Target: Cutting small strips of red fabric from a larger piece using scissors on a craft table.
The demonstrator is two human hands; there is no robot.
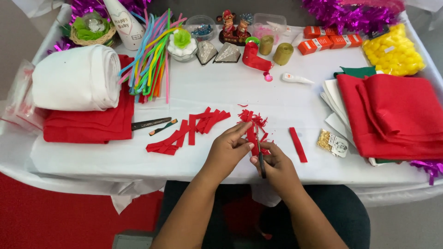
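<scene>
Your left hand (227, 150) pinches a fringed strip of red felt (251, 133) near the front edge of the white table (221, 87), fingers closed on its uncut spine, while your right hand (272, 168) is wrapped around a small dark pair of scissors (261, 162) whose blades point up into the strip. Both hands are closed on what they hold; whether the blades are parted cannot be made out. The felt looks light, soft and floppy, so it will likely sag and twist if you grip it far from the cut; hold it just beside the blades, on the solid edge rather than the thin tabs, which look easy to tear or snip off. Small red offcuts (253, 115) lie just beyond your fingers. To the left sits a loose heap of cut red felt strips (187, 131), and one single red strip (297, 144) lies apart on your right, near a little packet of gold bits (325, 139). Further left, a dark craft knife (151, 123) lies beside folded red cloth (90, 124) under a white fabric roll (78, 78). A stack of red felt sheets (397, 115) fills the right side, with a bag of yellow pom-poms (393, 50) behind it, a glue tube (296, 79) near the middle and coloured pipe cleaners (150, 57) at the back.
</scene>
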